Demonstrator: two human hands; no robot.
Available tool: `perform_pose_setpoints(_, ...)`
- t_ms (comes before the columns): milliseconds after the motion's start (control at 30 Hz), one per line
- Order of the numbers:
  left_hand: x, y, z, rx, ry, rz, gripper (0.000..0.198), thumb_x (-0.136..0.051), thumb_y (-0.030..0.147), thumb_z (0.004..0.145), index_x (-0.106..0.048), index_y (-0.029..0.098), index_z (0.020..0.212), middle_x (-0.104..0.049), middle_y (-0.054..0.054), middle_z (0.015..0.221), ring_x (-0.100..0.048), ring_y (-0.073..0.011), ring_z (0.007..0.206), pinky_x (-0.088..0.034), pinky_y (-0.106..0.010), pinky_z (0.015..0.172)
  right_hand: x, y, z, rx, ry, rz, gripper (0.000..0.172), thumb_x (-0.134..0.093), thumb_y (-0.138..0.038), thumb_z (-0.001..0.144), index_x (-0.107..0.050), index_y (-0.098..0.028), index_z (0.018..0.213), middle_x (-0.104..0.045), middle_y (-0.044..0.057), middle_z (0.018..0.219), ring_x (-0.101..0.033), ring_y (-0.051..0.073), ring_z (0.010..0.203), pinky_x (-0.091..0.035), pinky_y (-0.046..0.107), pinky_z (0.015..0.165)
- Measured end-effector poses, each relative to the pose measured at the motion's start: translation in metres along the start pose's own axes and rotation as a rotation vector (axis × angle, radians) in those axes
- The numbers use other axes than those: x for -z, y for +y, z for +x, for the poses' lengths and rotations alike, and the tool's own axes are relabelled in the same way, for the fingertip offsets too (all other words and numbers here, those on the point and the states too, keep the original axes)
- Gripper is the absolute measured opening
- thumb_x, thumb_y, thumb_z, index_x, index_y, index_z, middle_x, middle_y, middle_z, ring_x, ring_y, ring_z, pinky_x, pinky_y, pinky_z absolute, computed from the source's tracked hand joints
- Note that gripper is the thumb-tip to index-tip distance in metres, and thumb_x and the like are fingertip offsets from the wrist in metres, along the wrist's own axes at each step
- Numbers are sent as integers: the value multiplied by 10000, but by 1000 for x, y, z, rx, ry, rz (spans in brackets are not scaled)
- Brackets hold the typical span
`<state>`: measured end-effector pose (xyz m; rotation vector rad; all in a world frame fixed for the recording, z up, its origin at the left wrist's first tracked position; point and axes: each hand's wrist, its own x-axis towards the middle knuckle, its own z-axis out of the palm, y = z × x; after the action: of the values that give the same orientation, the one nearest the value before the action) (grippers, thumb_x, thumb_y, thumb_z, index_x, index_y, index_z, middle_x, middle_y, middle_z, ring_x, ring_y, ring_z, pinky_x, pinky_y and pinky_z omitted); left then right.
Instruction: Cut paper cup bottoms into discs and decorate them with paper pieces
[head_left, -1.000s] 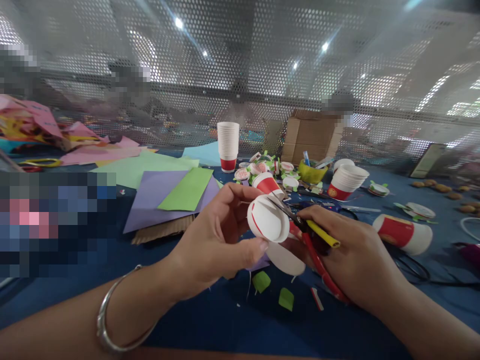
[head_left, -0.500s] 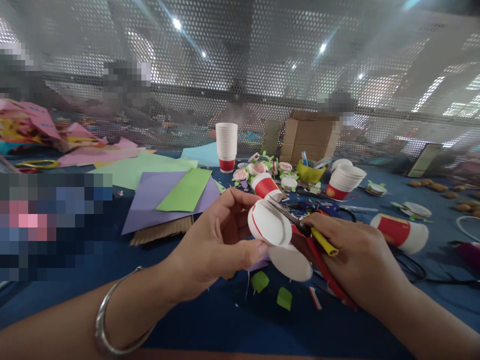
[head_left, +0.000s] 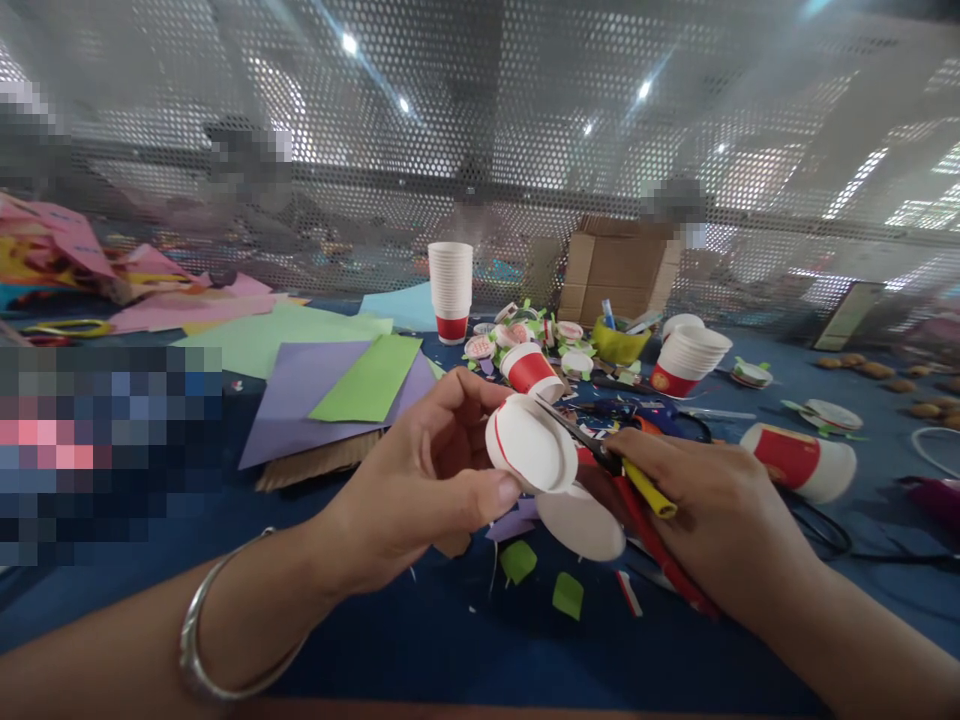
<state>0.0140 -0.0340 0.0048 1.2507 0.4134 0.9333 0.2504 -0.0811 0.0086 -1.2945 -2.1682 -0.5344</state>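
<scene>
Between the thumb and fingers of my left hand [head_left: 439, 475] is a round paper cup bottom [head_left: 531, 442], white with a thin red edge. My right hand [head_left: 694, 495] is closed around scissors [head_left: 634, 485] with red and yellow handles. Their blades lie at the upper right rim of the cup bottom; I cannot tell whether they bite into it. A second white paper disc [head_left: 581, 522] lies just below. Green paper leaf shapes [head_left: 568, 595] rest on the blue table nearer to me. Behind the held piece a red and white paper cup [head_left: 529, 370] lies tipped over.
A tall stack of paper cups [head_left: 451, 292] stands at the back. Coloured paper sheets [head_left: 289, 410] lie on the left. Small paper turtles [head_left: 517, 335], a yellow bowl [head_left: 621, 342] and more cups [head_left: 679, 362] sit behind my hands. Another cup [head_left: 799, 462] lies at right.
My left hand has moved slightly left with the cup bottom, away from the scissors' pivot. My right hand and the scissors have hardly moved.
</scene>
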Motion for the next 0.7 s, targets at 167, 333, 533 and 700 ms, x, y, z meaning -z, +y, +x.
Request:
perform_pose_setpoints(167,-3,1,3,-16,20,-40,379,-845,244,703,-607,213,996,-683,-32,927,-608,-176,850,-440,-270,727,1,0,0,-6,-35,2,339,-454,-273,995,-719,-173,807,-697,19,567,-670,187,447,-365,275,427)
perform_pose_setpoints(333,-4,-1,3,-28,28,-37,367,-844,277,711,-605,221,984,-674,-29,911,-611,-179,825,-439,-274,703,-2,-3,2,-20,27,26,384,-492,-382,1019,-690,-180,759,-690,26,582,-655,174,458,-359,268,439)
perform_pose_setpoints(533,-3,-4,2,-19,-80,-27,393,-837,269,731,-574,217,1019,-666,-36,953,-604,-160,815,-452,-261,708,-2,-2,-1,-2,-2,21,342,-502,-346,1007,-711,-168,804,-684,28,590,-651,182,475,-354,284,454)
perform_pose_setpoints(700,-7,-3,0,40,-69,-43,413,-838,319,726,-557,213,1009,-656,-40,928,-617,-181,843,-458,-275,729,0,0,-2,41,-6,-17,306,-479,-223,972,-712,-153,788,-678,38,561,-647,195,453,-345,298,456)
